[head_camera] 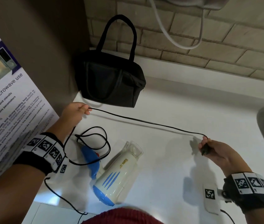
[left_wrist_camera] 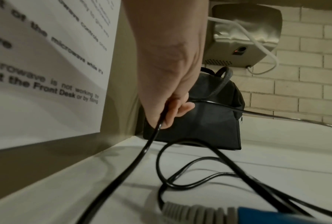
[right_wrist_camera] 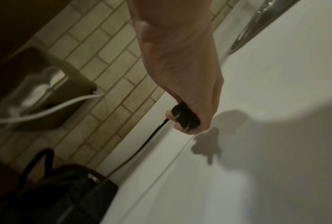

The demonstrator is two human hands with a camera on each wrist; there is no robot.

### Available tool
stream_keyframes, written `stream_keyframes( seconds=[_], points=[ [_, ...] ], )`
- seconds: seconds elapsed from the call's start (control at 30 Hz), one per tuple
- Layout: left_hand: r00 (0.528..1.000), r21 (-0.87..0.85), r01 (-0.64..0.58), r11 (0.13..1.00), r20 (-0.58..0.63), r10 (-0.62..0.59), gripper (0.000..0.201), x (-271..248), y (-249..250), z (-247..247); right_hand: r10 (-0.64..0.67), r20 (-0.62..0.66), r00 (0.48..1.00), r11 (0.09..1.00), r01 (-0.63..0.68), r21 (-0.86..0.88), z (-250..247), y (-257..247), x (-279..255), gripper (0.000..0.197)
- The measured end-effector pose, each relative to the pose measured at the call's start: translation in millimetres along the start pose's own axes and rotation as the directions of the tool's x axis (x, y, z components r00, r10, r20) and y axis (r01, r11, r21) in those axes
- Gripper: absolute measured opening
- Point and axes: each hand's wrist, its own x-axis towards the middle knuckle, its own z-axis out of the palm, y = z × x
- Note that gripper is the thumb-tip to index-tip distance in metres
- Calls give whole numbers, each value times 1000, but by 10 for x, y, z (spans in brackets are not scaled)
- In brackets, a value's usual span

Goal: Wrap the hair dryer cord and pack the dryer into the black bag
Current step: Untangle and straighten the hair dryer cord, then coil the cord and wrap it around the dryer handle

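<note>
We see a thin black power cord [head_camera: 145, 122] stretched taut across the white desk [head_camera: 176, 167], running left to right between our hands. Our left hand [head_camera: 73, 114] pinches it near the soft black fabric bag [head_camera: 110, 81] at the desk's back left corner; our right hand [head_camera: 215, 151] clenches the plug. The white and blue hair dryer [head_camera: 116, 173] lies near the front edge, nearer our left hand, its handle among slack loops.

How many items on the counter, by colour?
Black: 2, the bag and the cord, with its plug
White and blue: 1, the hair dryer
Total: 3
</note>
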Motion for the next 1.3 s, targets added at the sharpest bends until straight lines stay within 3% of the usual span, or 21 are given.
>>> stream_keyframes(
  seconds=[0.1, 0.2, 0.37, 0.47, 0.6, 0.73, 0.8, 0.93, 1.1, 1.3],
  points=[
    [1000, -67, 3, 998, 23, -1, 28, 40, -11, 92, -143, -33, 989, 957, 129, -259, -22, 104, 46, 28],
    [999, -7, -30, 1000, 39, 31, 28, 101, -62, 147, -267, -39, 963, 834, 210, -510, -41, 124, 17, 24],
    [996, 36, -57, 998, 75, 54, 18, 165, -38, 235, -347, -68, 936, 639, 183, -748, -117, 124, 75, 27],
    [993, -19, 5, 1000, 115, -3, 23, 176, 32, 305, -411, -50, 910, 548, 203, -812, -107, 145, 110, 30],
    [982, 98, 10, 995, 187, -28, 26, 182, 23, 322, -482, 5, 876, 403, 227, -887, -85, 166, 95, 39],
    [974, 139, -2, 990, 224, -30, 26, 142, 37, 299, -578, 55, 814, 218, 219, -951, -30, 170, 13, 17],
    [976, 110, -10, 994, 218, -14, 27, 117, 77, 261, -590, 70, 804, 168, 207, -964, -6, 172, -16, 16],
    [981, 45, -26, 999, 192, 17, 21, 5, 181, 123, -520, 80, 851, 71, 136, -988, 31, 136, -61, 29],
    [986, 59, -87, 994, 144, 78, 20, -278, 309, -74, -475, 101, 874, 16, 123, -992, 78, 127, -135, 38],
    [987, 42, -119, 992, 118, 113, 22, -824, 322, -428, -542, 267, 797, -105, 251, -962, 219, 232, -358, 41]
  ],
)
